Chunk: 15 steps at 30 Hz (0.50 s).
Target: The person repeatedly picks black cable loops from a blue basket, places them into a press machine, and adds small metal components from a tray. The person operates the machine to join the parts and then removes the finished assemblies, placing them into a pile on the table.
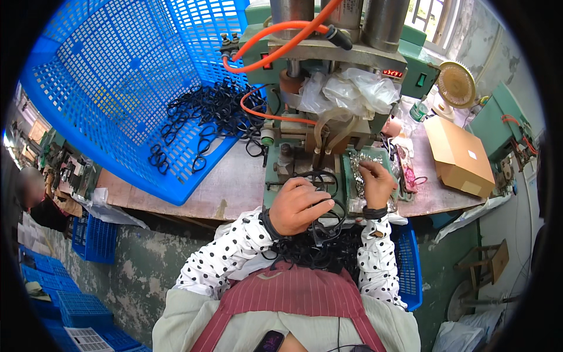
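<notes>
My left hand (298,205) is closed on a black cord loop (328,226), in front of the green press machine (287,167). Parts of the loop stick out around its fingers, up toward the machine's bed and down toward my lap. Over a shallow tray (356,202) of small shiny metal pieces (359,164), my right hand (378,183) has its fingertips pinched together. Whether a piece is between them is too small to see. A heap of black cord loops (314,252) lies in my lap.
A large blue plastic basket (111,76) with many black loops (223,108) stands tilted at the left. Clear plastic bags (352,91) and orange hoses (281,26) hang about the press. An open cardboard box (460,155) sits right; another person (50,208) is at far left.
</notes>
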Available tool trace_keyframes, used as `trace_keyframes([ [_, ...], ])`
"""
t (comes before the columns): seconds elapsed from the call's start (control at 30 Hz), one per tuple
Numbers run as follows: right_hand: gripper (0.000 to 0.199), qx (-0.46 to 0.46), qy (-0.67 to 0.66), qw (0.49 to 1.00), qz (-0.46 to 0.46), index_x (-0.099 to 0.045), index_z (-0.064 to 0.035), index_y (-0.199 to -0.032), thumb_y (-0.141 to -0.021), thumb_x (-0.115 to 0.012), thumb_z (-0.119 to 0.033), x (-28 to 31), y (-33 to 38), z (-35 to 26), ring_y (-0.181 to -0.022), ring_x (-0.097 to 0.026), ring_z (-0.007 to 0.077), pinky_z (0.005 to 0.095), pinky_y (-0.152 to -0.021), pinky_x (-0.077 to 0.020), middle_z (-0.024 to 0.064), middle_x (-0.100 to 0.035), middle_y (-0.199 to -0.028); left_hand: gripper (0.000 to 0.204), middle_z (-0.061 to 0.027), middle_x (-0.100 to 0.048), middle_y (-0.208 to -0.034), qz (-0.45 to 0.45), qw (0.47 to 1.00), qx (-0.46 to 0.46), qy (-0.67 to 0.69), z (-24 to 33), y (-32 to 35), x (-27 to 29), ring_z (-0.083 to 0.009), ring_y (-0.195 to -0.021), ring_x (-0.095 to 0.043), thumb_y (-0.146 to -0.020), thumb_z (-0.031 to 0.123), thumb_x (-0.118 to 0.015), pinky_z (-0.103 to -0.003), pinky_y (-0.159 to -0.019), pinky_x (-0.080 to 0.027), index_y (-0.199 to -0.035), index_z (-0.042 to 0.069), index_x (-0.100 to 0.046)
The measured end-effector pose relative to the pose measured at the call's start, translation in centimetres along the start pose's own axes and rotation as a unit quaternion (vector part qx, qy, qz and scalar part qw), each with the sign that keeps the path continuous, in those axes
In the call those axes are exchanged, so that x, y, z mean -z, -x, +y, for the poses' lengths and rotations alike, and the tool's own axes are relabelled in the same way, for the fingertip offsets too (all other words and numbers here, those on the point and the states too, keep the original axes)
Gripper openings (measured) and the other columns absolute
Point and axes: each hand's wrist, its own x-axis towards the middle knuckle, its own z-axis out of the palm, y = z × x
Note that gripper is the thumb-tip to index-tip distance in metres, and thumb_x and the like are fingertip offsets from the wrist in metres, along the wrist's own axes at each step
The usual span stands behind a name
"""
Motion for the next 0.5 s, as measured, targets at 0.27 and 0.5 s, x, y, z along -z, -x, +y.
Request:
trace_keyframes([
  [0.27, 0.013, 0.107, -0.103, 0.989, -0.028, -0.07, -0.0032, -0.085, -0.072, -0.07, 0.0, -3.8, 2.9, -9.1, -0.08, -0.057, 0.0213, 0.0306, -0.074, -0.0442, 0.0076, -0.063, -0.083, 0.048, -0.0121, -0.065, -0.098, -0.014, 0.999, 0.034, 0.038, 0.9, -1.9, 3.5, -0.0242, -0.081, -0.062, -0.066, -0.009, -0.06, -0.044, -0.083, -0.046, -0.112, 0.006, -0.057],
  [0.5, 0.039, 0.001, -0.217, 0.976, 0.02, -0.057, 0.0005, -0.106, -0.071, -0.073, 0.004, -6.7, 3.7, -8.9, -0.082, -0.06, 0.0169, 0.0293, -0.076, -0.0482, 0.0069, -0.059, -0.089, 0.022, -0.0087, -0.066, -0.09, 0.196, 0.893, 0.377, 0.151, -1.9, -5.1, 5.6, -0.0128, -0.079, -0.059, -0.101, 0.015, -0.048, -0.027, -0.075, -0.047, -0.114, -0.001, -0.054],
])
